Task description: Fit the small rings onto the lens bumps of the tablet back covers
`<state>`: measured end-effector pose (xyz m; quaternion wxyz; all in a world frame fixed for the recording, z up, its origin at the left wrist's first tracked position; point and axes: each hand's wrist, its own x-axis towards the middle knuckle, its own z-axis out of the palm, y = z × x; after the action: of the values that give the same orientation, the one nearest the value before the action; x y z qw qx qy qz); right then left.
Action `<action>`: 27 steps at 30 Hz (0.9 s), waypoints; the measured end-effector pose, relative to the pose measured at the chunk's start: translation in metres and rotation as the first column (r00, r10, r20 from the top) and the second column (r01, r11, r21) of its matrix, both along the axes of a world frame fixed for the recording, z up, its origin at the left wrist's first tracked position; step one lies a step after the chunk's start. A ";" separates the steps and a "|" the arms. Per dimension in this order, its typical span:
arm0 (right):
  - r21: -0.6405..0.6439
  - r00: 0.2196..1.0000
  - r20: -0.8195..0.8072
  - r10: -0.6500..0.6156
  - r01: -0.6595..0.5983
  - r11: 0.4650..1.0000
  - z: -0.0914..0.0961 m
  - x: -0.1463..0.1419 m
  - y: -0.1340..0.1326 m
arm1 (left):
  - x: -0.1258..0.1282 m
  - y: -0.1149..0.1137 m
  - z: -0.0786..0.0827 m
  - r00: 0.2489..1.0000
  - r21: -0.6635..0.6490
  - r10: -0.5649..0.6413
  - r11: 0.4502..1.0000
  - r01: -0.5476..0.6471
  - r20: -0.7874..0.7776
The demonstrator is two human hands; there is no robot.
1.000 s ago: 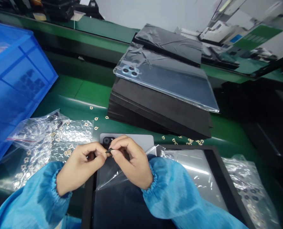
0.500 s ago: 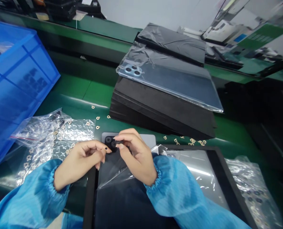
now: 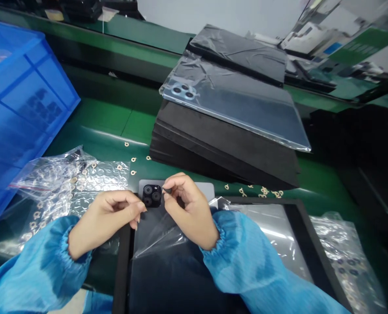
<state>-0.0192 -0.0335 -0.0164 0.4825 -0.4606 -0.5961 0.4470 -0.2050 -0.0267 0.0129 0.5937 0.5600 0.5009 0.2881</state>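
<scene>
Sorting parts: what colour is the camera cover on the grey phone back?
The camera cover is black, best seen in the head view.

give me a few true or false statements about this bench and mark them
1. The right hand pinches a small dark piece beside a black triple-lens camera module. True.
2. The left hand grips the module. False: its fingertips lie just below and left of it.
3. The left sleeve is white. False: it is blue, with a gathered cuff.
4. A clear film-covered panel lies on black foam sheets. True.

A camera lens cover lies on a phone back.
</scene>
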 end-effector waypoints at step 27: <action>0.019 0.996 -0.089 0.009 -0.007 1.000 0.003 0.010 0.001 | -0.001 0.009 -0.027 0.908 0.714 0.014 0.624 0.319 -0.418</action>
<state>-0.0096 -0.0325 -0.0133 0.5110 -0.4333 -0.5800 0.4635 -0.2065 -0.0182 -0.0140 0.2110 0.8446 0.3859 0.3052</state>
